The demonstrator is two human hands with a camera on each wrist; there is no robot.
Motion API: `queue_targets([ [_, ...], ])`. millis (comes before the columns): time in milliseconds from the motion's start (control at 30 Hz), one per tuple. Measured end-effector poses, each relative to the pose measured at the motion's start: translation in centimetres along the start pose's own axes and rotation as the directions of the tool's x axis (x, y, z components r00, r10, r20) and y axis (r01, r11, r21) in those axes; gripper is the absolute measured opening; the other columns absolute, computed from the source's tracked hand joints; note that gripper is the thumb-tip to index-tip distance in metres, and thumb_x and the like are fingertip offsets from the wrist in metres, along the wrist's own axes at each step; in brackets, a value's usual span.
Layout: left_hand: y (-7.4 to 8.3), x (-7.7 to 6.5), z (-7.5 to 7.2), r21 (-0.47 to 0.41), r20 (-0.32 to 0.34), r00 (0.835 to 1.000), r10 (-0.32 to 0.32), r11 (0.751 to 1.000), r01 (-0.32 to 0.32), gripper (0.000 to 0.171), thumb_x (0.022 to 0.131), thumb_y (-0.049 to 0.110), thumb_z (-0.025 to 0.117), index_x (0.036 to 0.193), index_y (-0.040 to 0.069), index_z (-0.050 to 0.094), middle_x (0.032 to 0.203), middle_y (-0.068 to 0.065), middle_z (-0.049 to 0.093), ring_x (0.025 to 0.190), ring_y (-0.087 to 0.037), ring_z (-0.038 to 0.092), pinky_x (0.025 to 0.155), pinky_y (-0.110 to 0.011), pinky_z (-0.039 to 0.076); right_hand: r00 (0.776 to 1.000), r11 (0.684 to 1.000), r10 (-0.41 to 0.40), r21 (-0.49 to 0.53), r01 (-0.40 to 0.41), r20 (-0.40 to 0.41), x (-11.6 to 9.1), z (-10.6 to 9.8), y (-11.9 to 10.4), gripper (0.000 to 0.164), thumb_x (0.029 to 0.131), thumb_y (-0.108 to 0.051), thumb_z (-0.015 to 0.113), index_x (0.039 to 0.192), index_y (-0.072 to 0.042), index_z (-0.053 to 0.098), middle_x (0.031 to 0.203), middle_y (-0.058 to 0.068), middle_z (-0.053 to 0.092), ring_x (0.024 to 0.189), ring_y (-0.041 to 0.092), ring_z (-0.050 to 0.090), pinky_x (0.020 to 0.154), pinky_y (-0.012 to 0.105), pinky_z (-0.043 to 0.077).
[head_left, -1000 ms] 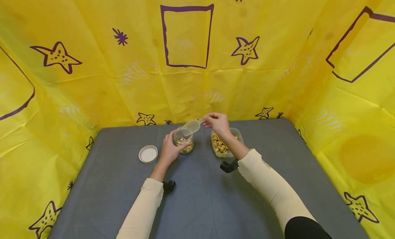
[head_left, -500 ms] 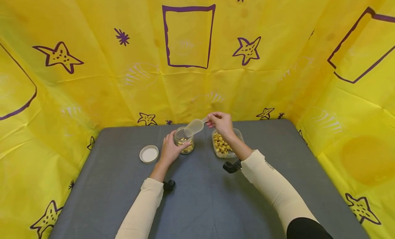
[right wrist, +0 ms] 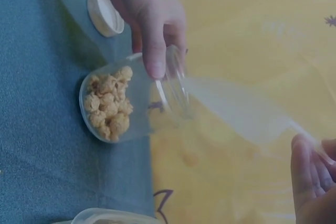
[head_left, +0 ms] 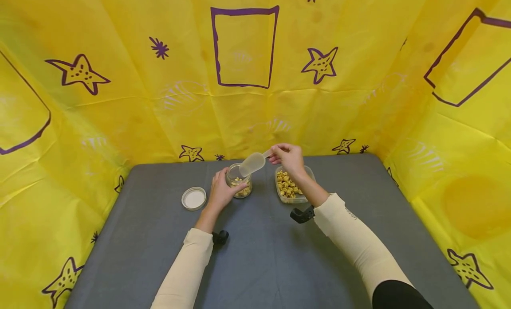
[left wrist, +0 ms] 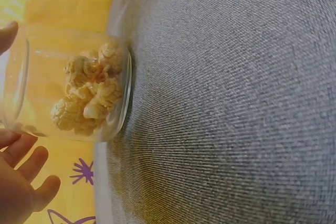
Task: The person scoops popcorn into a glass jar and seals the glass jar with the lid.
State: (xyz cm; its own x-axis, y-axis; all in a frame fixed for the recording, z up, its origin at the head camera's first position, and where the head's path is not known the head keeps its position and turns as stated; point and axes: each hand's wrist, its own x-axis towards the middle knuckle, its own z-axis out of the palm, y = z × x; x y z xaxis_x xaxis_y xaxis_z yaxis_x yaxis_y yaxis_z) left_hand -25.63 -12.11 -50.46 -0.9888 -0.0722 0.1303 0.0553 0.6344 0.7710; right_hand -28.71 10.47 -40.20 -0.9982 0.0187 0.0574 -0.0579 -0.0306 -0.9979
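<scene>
My left hand (head_left: 222,190) grips a clear jar (left wrist: 47,77) near its rim, thumb on one side and fingers on the other. Pieces of popcorn (right wrist: 108,103) lie in the bottom of the jar, which stands upright on the table. Between thumb and fingers, my right hand (head_left: 288,158) pinches the handle of a translucent scoop (head_left: 252,164). The scoop tilts down to the left, its tip at the jar's mouth, and no popcorn shows in it. Under the right forearm sits a clear plastic tub (head_left: 293,201) of popcorn, partly hidden by the arm.
A round lid (head_left: 194,198) with a white inside lies on the grey table (head_left: 255,256), left of the jar. Yellow patterned cloth (head_left: 243,123) rises along the table's back and both sides.
The scoop and right hand have drawn slightly up and to the right, the scoop's tip moving back from inside the jar's mouth. My left hand and the jar have stayed in place.
</scene>
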Motion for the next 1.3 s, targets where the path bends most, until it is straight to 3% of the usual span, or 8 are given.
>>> queue_targets([
  [333, 0.2, 0.1, -0.4, 0.006, 0.002, 1.000, -0.013, 1.000, 0.013, 0.098, 0.071, 0.043, 0.084, 0.147, 0.002, 0.038, 0.145, -0.021, 0.043, 0.134, -0.038, 0.039, 0.110, -0.058, 0.030, 1.000, 0.996, -0.001, 0.084, 0.001, -0.003, 0.1, -0.6, -0.5, 0.035, 0.094, -0.007, 0.063, 0.112, 0.022, 0.058, 0.066, -0.003, 0.067, 0.054, 0.009, 0.065, 0.053, 0.023, 0.056],
  [667, 0.9, 0.2, -0.7, -0.018, -0.023, 1.000, 0.019, 1.000, -0.019, 0.100, 0.073, 0.044, 0.083, 0.150, 0.005, 0.033, 0.149, -0.018, 0.036, 0.137, -0.037, 0.035, 0.113, -0.057, 0.030, 0.999, 0.995, -0.022, 0.093, 0.025, -0.035, -0.3, -1.5, -1.3, 0.030, 0.094, -0.006, 0.062, 0.110, 0.019, 0.061, 0.066, -0.004, 0.068, 0.054, 0.009, 0.065, 0.056, 0.027, 0.057],
  [933, 2.3, 0.1, -1.3, -0.045, -0.026, 0.998, 0.063, 0.997, -0.064, 0.096, 0.075, 0.045, 0.082, 0.151, 0.009, 0.034, 0.151, -0.016, 0.034, 0.139, -0.035, 0.031, 0.113, -0.057, 0.031, 0.998, 0.992, -0.044, 0.120, 0.049, -0.047, -0.6, -2.6, -1.8, 0.029, 0.094, -0.004, 0.061, 0.110, 0.020, 0.059, 0.066, -0.002, 0.069, 0.053, 0.010, 0.065, 0.057, 0.029, 0.058],
  [1133, 3.2, -0.1, -1.5, -0.047, -0.023, 0.994, 0.105, 0.993, -0.106, 0.097, 0.075, 0.042, 0.082, 0.150, 0.006, 0.033, 0.152, -0.018, 0.034, 0.142, -0.037, 0.029, 0.114, -0.057, 0.029, 0.997, 0.992, -0.034, 0.119, 0.042, -0.066, -0.7, -3.3, -1.9, 0.018, 0.094, -0.005, 0.061, 0.103, 0.010, 0.064, 0.066, -0.001, 0.070, 0.053, 0.011, 0.065, 0.056, 0.027, 0.057],
  [1300, 3.7, -0.1, -1.6, -0.040, -0.013, 0.990, 0.140, 0.989, -0.140, 0.097, 0.074, 0.041, 0.083, 0.150, 0.006, 0.033, 0.153, -0.019, 0.033, 0.144, -0.037, 0.026, 0.117, -0.056, 0.027, 0.997, 0.990, -0.037, 0.135, 0.047, -0.075, -0.7, -3.8, -1.9, 0.022, 0.094, -0.006, 0.063, 0.104, 0.013, 0.063, 0.066, -0.001, 0.070, 0.053, 0.011, 0.065, 0.055, 0.026, 0.057],
])
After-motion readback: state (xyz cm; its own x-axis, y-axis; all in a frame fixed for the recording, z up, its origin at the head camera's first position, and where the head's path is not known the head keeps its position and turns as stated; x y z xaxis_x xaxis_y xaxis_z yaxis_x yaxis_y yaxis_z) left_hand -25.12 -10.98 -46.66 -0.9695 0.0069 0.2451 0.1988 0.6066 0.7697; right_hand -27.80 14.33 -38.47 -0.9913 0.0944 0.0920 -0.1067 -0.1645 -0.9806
